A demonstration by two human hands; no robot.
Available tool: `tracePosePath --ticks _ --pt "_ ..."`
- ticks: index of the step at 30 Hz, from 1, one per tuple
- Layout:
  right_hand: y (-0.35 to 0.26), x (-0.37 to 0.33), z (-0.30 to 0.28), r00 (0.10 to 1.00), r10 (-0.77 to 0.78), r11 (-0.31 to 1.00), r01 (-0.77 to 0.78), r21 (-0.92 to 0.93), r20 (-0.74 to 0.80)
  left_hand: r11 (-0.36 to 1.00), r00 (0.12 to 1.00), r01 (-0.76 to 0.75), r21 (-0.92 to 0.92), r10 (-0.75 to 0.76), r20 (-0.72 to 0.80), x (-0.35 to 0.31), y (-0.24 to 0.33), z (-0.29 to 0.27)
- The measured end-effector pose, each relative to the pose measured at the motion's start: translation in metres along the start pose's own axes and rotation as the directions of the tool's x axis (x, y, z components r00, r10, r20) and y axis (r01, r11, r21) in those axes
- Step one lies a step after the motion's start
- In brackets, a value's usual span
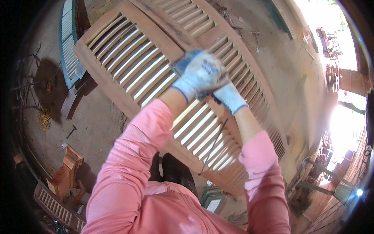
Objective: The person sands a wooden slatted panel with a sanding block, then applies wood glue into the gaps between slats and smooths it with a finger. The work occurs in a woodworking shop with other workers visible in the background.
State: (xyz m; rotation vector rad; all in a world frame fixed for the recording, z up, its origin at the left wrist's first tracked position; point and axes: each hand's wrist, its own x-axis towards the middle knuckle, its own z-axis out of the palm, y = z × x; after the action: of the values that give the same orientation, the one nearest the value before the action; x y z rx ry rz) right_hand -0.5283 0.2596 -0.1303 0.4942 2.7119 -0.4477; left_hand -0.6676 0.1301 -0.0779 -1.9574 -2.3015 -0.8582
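Seemingly, left hand point(204, 73) and right hand point(231, 97) clamp some tool point(179, 65) over brown, slatted shutters point(156, 36).

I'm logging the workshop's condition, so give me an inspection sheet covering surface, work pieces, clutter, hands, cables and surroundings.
Surface: brown floor; support under the work pieces hidden.
Work pieces: louvred wooden shutters side by side beneath the hands; blurred dark object at the left hand.
Clutter: hammer and green louvred shutter, both to the left.
Hands: both gloved and close together; left blurred, right hand partly covered, grips unclear.
Cables: thin dark cord-like line below the right hand; yellow coil at left.
Surroundings: bright opening at right.
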Motion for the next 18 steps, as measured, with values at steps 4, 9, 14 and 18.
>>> tracePosePath --ticks 4,9,14,18 --pt "-0.114 0.022 -0.066 0.88 0.34 0.782 -0.46 0.421 0.33 0.98 0.969 0.169 0.104 -0.184 0.163 -0.005 -0.052 -0.031" --pt "-0.149 -0.005 -0.033 0.915 0.348 0.542 -0.374 0.753 0.204 0.969 0.955 0.232 0.087 -0.244 0.167 -0.016 -0.05 -0.042" --pt "-0.188 -0.056 0.034 0.904 0.385 0.268 -0.301 0.915 0.185 0.954 0.903 0.221 0.205 -0.279 0.326 -0.061 -0.017 -0.045" --pt "-0.243 -0.109 0.097 0.84 0.535 0.246 -0.26 0.934 0.093 0.985 0.955 0.137 0.105 -0.159 0.25 -0.129 0.024 -0.055"
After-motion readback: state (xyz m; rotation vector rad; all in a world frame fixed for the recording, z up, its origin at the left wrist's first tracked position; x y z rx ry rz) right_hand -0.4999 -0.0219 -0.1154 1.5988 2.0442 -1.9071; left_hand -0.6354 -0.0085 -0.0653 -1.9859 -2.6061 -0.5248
